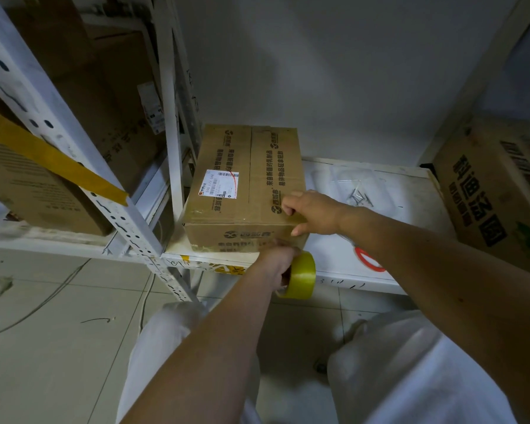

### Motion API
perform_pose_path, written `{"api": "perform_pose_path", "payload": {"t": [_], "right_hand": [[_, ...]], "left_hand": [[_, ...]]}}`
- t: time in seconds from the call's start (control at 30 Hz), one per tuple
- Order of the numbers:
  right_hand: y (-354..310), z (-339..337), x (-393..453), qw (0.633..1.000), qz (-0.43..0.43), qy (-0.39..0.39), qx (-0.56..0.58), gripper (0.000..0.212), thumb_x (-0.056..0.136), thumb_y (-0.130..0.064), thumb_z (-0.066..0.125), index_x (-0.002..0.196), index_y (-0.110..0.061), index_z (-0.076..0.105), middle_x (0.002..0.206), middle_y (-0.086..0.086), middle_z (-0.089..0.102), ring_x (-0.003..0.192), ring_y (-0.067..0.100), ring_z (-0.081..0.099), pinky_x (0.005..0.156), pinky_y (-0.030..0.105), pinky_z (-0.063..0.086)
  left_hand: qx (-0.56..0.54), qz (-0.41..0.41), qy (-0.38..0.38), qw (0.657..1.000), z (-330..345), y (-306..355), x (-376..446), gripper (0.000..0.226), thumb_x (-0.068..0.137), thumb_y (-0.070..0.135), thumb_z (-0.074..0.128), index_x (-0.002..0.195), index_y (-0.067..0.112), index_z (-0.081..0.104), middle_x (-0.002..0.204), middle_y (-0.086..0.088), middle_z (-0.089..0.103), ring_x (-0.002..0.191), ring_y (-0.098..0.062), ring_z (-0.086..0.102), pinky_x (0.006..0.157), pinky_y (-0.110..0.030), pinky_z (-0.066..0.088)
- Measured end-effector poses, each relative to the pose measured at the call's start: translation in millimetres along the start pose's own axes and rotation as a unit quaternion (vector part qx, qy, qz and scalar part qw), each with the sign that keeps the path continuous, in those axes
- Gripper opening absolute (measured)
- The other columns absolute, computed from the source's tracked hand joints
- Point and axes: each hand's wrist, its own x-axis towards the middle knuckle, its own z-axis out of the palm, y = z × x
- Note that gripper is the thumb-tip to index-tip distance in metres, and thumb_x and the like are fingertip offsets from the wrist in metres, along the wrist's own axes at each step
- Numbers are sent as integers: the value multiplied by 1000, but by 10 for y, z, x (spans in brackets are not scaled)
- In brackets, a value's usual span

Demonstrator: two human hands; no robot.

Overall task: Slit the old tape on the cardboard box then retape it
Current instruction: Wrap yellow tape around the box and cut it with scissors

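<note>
One head cam, worn high, looks fwd & down; shelf [380, 191] near, centre-far; floor [43, 316] near left.

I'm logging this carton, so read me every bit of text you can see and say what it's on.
Cardboard box, top: "来自新疆的乳制品", "易碎物品轻拿轻放".
White shipping label: too small to read.
Box front: logo lettering blurred.
Right carton: large characters, not legible for certain.
Shelf-edge scribbles: unreadable.

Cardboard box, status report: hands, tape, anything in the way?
Left hand grips yellow tape roll at cardboard box front edge. Right hand clamps box's near right corner. Scissors beside box, not obstructing.
</note>
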Motion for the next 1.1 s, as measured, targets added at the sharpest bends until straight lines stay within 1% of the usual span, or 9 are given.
{"api": "perform_pose_path", "payload": {"t": [0.13,0.27,0.43,0.6,0.7,0.8,0.87,0.97,1.1], "right_hand": [[-7,62,-8,1000,3,19,-25,37,79,-23,74,95,-23,40,101,-6,45,95,19,41,73,29,35],[-29,123,-40,998,10,50,-27,38,79,-23,73,95,-23,39,101,-8,43,97,17,39,75,28,34],[-38,117,-36,999,27,45,-8,41,75,-26,77,94,-23,40,103,-6,47,96,17,40,74,28,34],[16,-126,-170,979,79,42,185,19,86,-27,68,97,-12,62,100,0,59,90,12,53,78,22,44],[235,-153,-309,911,207,143,326,6,90,-8,61,85,-6,65,86,8,64,76,18,59,71,25,51],[469,-82,-509,919,342,70,181,10,90,-12,57,88,-5,65,82,6,63,77,19,62,66,24,48],[567,49,-687,935,354,-17,7,25,92,-24,58,99,-1,66,87,7,61,84,21,62,71,26,47],[645,289,-879,926,352,-107,-89,30,94,-28,54,111,-5,61,95,8,60,87,19,59,76,26,47],[725,539,-903,929,327,-100,-144,30,94,-31,50,116,-14,61,114,6,64,103,22,61,89,31,51]], "left_hand": [[22,24,8,999,-14,-11,118,35,76,26,64,109,18,60,112,-13,65,105,-32,61,97,-50,49],[28,51,61,996,12,-7,117,2,87,20,59,86,20,60,104,-13,67,101,-30,63,96,-45,49],[38,54,90,994,76,-1,145,9,88,22,61,96,17,62,103,-9,67,101,-27,62,94,-40,50],[20,57,112,992,101,7,180,10,88,18,64,79,20,60,97,-2,65,102,-25,61,95,-34,47],[18,44,129,991,114,44,148,24,90,25,63,71,24,50,101,-2,60,104,-20,56,97,-31,41],[26,39,139,989,117,61,111,27,92,31,60,70,23,45,107,-2,60,112,-18,55,100,-29,40],[13,35,143,989,117,50,119,26,91,29,63,71,24,45,104,-2,60,107,-20,56,94,-27,40],[9,29,133,991,111,54,113,27,90,26,64,72,23,44,91,2,52,95,-17,48,87,-25,37],[10,22,120,993,91,46,129,27,90,22,64,73,22,44,94,1,51,95,-17,45,85,-25,34]]}}
